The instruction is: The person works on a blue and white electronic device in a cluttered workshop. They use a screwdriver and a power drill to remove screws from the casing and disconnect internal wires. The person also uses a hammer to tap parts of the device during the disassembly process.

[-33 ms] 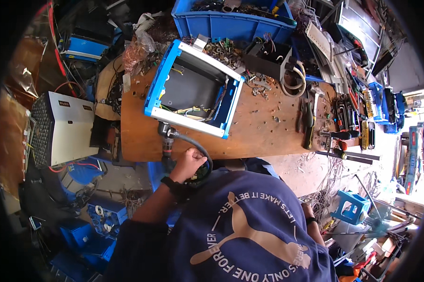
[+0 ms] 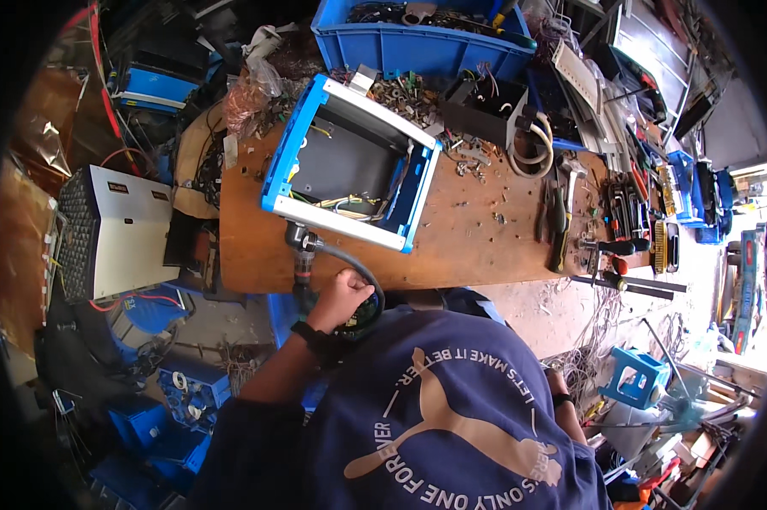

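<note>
My left hand [image 2: 343, 297], with a dark band at the wrist, is at the table's front edge. Its fingers are curled closed, and what they pinch is too small to tell. A thick black cable [image 2: 365, 270] loops past its fingertips. Just below them shows a dark piece with green, board-like parts [image 2: 365, 313], partly covered by the hand and shirt. The cable runs from a black connector [image 2: 302, 238] at the near side of an open blue and white metal housing [image 2: 349, 223], with loose wires inside. My right hand [image 2: 555, 380] is low at my right side, its fingers hidden by the shirt.
The wooden table [image 2: 477, 246] bears scattered metal bits. A blue crate [image 2: 426, 49] and a dark box [image 2: 477, 110] stand at the back. Pliers, a hammer [image 2: 573, 183] and screwdrivers lie to the right. A white-fronted cabinet [image 2: 128, 229] stands left; tangled wires lie on the right.
</note>
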### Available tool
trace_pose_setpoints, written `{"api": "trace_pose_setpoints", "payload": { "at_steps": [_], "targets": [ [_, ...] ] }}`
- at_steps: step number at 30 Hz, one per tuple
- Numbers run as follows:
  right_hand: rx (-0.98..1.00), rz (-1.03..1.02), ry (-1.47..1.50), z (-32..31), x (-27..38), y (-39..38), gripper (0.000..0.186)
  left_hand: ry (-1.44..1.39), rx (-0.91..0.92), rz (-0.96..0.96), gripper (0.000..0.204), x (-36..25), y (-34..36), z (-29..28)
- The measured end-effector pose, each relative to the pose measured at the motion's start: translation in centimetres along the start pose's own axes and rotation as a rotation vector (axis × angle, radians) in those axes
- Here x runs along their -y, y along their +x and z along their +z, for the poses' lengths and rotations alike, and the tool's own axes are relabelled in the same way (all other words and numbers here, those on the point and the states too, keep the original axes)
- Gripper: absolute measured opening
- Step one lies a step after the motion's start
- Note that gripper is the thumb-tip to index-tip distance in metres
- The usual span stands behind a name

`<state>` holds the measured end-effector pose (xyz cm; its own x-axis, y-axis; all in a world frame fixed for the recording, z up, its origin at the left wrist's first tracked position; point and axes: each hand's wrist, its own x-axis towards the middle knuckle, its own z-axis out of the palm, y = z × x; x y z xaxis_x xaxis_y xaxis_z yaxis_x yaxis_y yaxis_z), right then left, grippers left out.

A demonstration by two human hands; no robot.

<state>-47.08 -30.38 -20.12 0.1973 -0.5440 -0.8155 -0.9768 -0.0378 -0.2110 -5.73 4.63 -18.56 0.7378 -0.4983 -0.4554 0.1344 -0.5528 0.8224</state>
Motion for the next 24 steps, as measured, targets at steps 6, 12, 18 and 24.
{"api": "trace_pose_setpoints", "payload": {
  "at_steps": [6,12,18,24],
  "targets": [
    [-0.006,-0.128,-0.060,-2.4,0.3,4.5,0.018,-0.005,-0.074,-0.039,0.028,0.5,-0.3,1.7],
    [0.074,-0.346,-0.367,-5.5,-0.8,10.9,0.009,0.102,-0.292,-0.054,0.034,-1.5,-2.4,3.7],
    [0.174,-0.393,-0.267,-8.2,-2.5,16.3,0.010,0.317,-0.234,-0.275,0.037,-3.7,-4.1,6.5],
    [0.175,0.019,0.057,-9.5,-2.3,19.5,0.023,0.241,0.012,-0.493,0.032,-3.7,-3.0,10.0]
  ]
}}
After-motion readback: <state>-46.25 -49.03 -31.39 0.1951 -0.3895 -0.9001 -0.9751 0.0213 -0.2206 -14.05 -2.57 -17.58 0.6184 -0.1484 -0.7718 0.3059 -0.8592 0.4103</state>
